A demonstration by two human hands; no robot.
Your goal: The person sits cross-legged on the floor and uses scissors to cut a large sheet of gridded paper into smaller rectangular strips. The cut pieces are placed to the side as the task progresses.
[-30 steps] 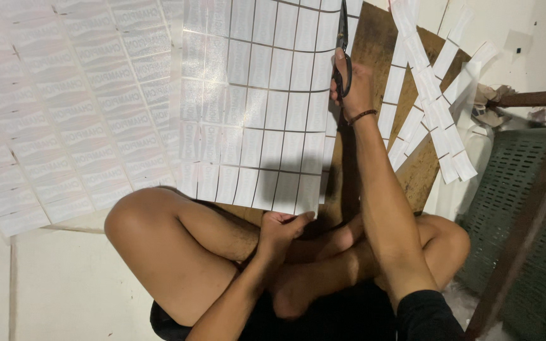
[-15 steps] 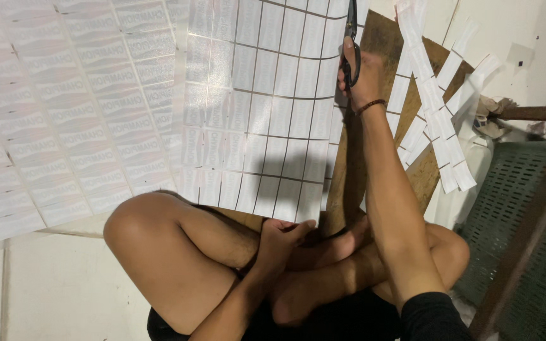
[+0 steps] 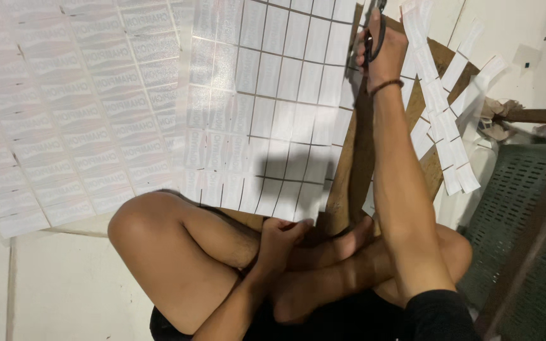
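Right hand [image 3: 383, 50] clenched around scissors [image 3: 374, 28], far up the label sheet [image 3: 266, 107]. Left hand [image 3: 282, 237] pinching its near edge. Cut strips [image 3: 437, 101] piled aside; most columns uncut.

label sheet [image 3: 279, 126]: glossy film/paper, smooth, white printed labels w/ dark grid lines, catches glare
far-left sheet [image 3: 64, 120]: same glossy stock, flat
cut strips [image 3: 440, 120]: thin paper, right side
board [image 3: 421, 107]: bare wood, brown, matt, rough-ish
scissors [image 3: 374, 31]: dark handles, prob plastic
floor [image 3: 64, 284]: pale tile, smooth, slight sheen
mat [image 3: 519, 208]: green perforated plastic/rubber, matt, right
wristband [image 3: 387, 85]: dark cord
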